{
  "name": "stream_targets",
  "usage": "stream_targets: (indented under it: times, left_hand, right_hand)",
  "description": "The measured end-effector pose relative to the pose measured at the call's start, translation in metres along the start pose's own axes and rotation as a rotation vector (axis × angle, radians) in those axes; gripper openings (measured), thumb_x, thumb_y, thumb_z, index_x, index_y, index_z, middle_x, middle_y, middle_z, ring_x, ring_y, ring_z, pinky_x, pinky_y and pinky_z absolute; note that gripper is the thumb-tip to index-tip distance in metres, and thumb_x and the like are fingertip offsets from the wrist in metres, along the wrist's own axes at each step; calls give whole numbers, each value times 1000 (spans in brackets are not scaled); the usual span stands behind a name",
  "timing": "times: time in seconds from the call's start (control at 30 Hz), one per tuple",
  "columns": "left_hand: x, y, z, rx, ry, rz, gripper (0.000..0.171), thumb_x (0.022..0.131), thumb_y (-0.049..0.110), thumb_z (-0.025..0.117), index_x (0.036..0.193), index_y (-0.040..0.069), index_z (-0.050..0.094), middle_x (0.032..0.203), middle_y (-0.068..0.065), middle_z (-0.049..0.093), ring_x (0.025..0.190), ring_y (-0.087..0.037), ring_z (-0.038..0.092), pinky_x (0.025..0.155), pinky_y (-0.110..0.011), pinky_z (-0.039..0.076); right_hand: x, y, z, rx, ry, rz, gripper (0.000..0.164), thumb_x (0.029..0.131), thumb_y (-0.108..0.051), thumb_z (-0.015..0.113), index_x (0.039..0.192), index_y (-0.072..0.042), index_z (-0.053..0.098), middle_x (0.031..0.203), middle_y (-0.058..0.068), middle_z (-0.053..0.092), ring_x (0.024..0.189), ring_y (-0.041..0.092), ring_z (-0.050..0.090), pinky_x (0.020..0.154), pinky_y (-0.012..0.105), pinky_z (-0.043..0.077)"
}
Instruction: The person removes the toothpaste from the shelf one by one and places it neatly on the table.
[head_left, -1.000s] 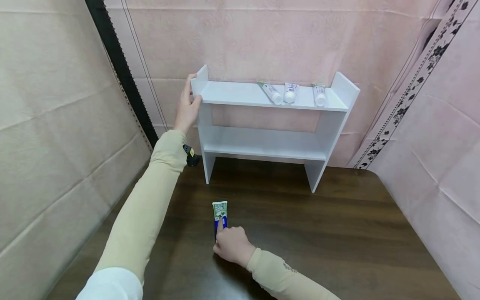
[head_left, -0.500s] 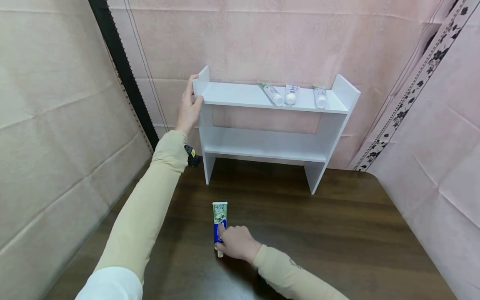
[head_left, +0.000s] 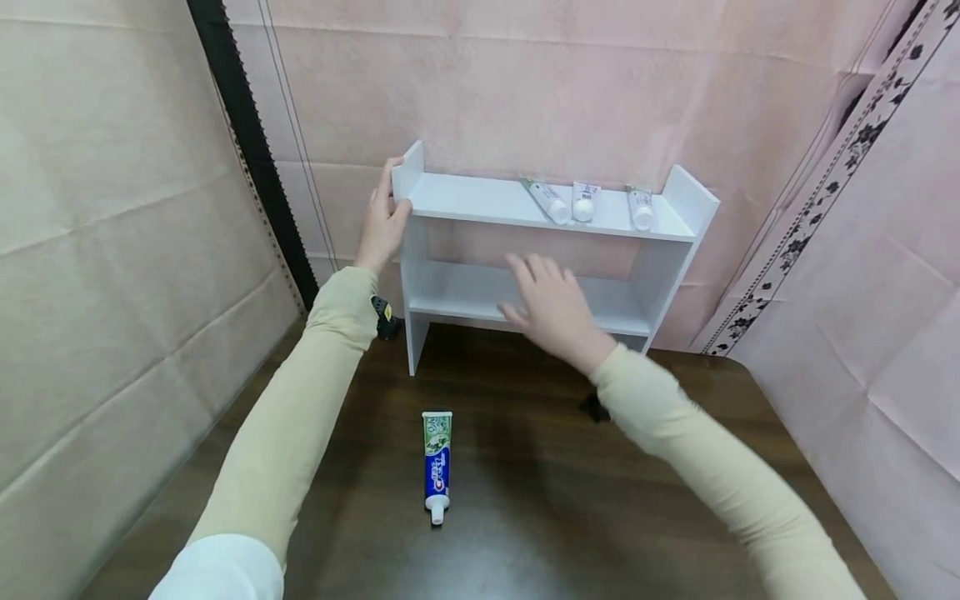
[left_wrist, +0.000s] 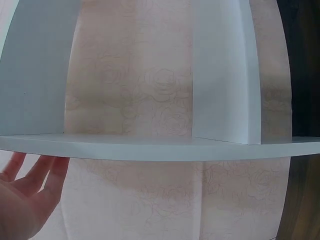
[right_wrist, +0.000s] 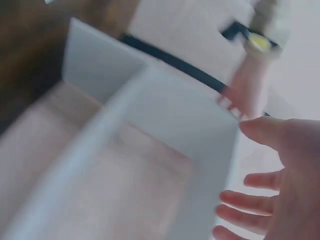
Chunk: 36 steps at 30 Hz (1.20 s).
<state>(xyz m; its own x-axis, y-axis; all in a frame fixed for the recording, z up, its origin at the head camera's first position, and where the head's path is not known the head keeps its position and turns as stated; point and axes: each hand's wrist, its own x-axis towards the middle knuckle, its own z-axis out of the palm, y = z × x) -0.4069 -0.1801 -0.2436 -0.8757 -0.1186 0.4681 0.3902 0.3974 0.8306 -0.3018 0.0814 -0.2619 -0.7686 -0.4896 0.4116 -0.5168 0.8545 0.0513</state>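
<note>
My left hand (head_left: 382, 221) holds the upper left side panel of a white two-tier shelf (head_left: 525, 312). Its fingers (left_wrist: 52, 182) lie along the panel's outer face in the left wrist view, fingertips partly hidden. My right hand (head_left: 553, 312) is raised in front of the shelf, fingers spread and holding nothing. In the blurred right wrist view, the right hand (right_wrist: 285, 185) appears near the shelf's frame. A blue and green toothpaste tube (head_left: 437, 467) lies on the dark table, cap towards me. On the top shelf lie a tilted white tube (head_left: 547, 200), a middle tube (head_left: 585, 202) and a right tube (head_left: 641, 208).
The brown wooden table (head_left: 360, 500) extends under the shelf. A pale cloth wall (head_left: 555, 92) stands close behind it, with cloth sides left (head_left: 135, 250) and right (head_left: 885, 292).
My right hand has left the toothpaste tube on the table and risen forward to the shelf. The left hand keeps its hold; the view has shifted slightly.
</note>
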Motion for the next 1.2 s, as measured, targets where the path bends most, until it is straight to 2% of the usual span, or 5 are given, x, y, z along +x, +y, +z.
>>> stream_targets:
  times: [0.17, 0.4, 0.57, 0.93, 1.2]
  left_hand:
    - [1, -2, 1, -8, 6, -2, 60, 97, 16, 38, 145, 50, 26, 149, -9, 35, 127, -24, 44, 102, -45, 40]
    - [2, -4, 9, 2, 5, 1, 61, 96, 16, 38, 146, 49, 27, 149, -9, 36, 128, -23, 44, 102, -45, 41]
    - [0, -3, 8, 3, 12, 2, 61, 97, 16, 38, 146, 49, 26, 148, -9, 37, 120, -20, 44, 95, -39, 41]
    - [4, 0, 5, -4, 20, 4, 60, 98, 17, 38, 146, 50, 25, 151, -7, 34, 120, -20, 44, 93, -39, 42]
    - [4, -3, 5, -5, 14, -9, 61, 97, 16, 37, 146, 49, 24, 150, -7, 33, 121, -19, 45, 97, -39, 42]
  right_hand:
    - [47, 24, -37, -26, 32, 42, 66, 96, -40, 55, 148, -7, 32, 143, 18, 43, 134, 35, 38, 106, 52, 33]
    - [82, 66, -39, -49, -62, 175, 61, 101, -42, 41, 149, -6, 31, 147, 22, 43, 136, 39, 34, 110, 53, 21]
    - [81, 65, -33, -95, -30, 151, 54, 102, -43, 37, 141, -6, 42, 129, 26, 55, 129, 39, 41, 107, 52, 23]
    - [66, 49, -22, -154, 358, -27, 19, 94, -13, 54, 109, -2, 57, 87, 24, 61, 87, 39, 54, 84, 48, 41]
    - [54, 46, -17, -57, 380, -6, 27, 92, -13, 58, 118, -6, 59, 81, 21, 60, 59, 31, 50, 54, 41, 41]
